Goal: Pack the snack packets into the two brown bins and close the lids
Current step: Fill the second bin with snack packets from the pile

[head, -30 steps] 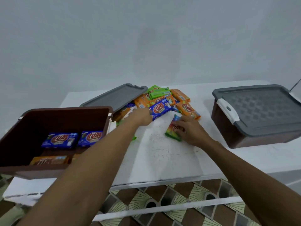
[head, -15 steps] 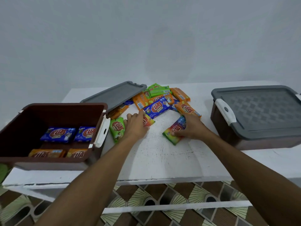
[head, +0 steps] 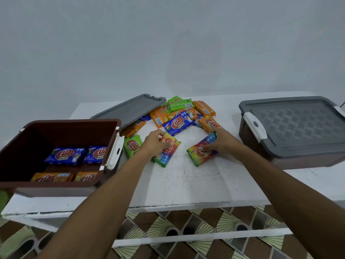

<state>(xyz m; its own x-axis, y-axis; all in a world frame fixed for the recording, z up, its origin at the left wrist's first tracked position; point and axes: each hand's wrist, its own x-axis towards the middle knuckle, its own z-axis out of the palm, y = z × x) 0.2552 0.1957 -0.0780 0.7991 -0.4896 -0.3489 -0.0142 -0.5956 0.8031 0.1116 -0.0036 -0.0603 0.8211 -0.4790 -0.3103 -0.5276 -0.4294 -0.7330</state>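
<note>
White tabletop (head: pixel 186 184): my left hand (head: pixel 155 144) and right hand (head: pixel 220 144) each press loosely curled fingers on a rainbow packet (head: pixel 169 154), (head: pixel 200 156) mid-surface. I'd pinch firmly, then drop both flat into the open bin (head: pixel 61 128) at the left edge.

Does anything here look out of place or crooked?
Yes: the loose grey lid lies tilted, propped on orange packets behind the open brown bin instead of lying flat. The white table also shows chipped paint.
</note>
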